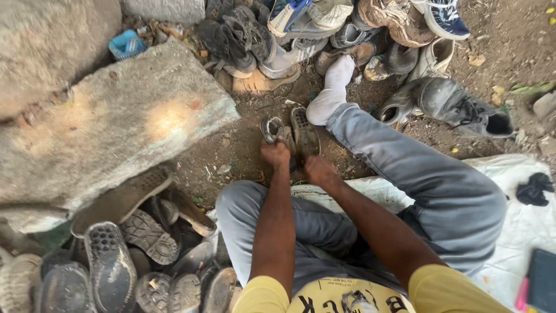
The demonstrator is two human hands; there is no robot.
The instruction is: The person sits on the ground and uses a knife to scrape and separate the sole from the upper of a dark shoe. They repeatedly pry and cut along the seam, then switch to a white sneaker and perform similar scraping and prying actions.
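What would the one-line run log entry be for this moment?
left hand grips worn shoe | right hand on same shoe | shoe sole-up on dirt ground | stone slab left | loose soles lower left

Two hands, left hand (275,154) and right hand (319,170), on one worn shoe (303,132); one white sock (330,93); one large stone slab (116,124); one grey boot (457,107); one black cloth (534,189).

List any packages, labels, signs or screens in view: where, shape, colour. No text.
Print on yellow shirt: bottom centre, black lettering around a small picture.
Dark flat object: bottom right on the white sheet, rectangular, with a pink strip beside it; could be a screen or a case, cannot tell.
No packages or signs.
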